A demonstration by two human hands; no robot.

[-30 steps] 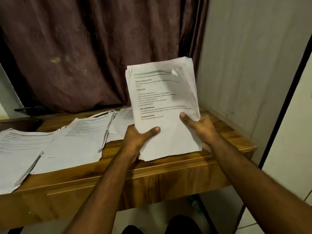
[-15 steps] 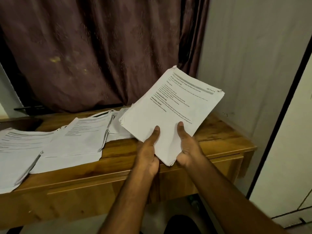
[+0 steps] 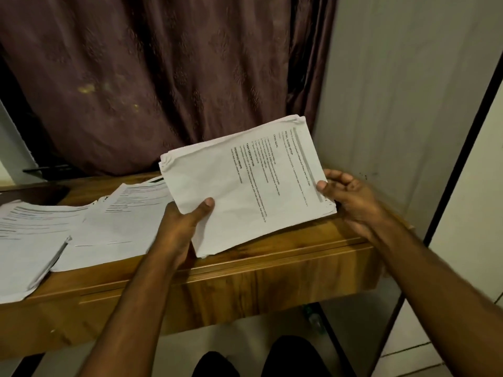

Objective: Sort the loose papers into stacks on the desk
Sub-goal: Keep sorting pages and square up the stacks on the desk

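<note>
A thick sheaf of printed white papers is held sideways above the right half of the wooden desk, its text running top to bottom. My left hand grips its lower left edge, thumb on top. My right hand holds the right end, with the thumb on the top sheet and curled fingers behind it. Two spread piles of papers lie on the desk: one in the middle and one at the far left.
A dark brown curtain hangs behind the desk. A grey wall closes the right side, with a dark door frame beyond. A bottle stands on the floor under the desk.
The sheaf has turned clockwise from upright to lying sideways. My right hand moved from the bottom edge to the right end, while my left hand kept its grip at the lower left.
</note>
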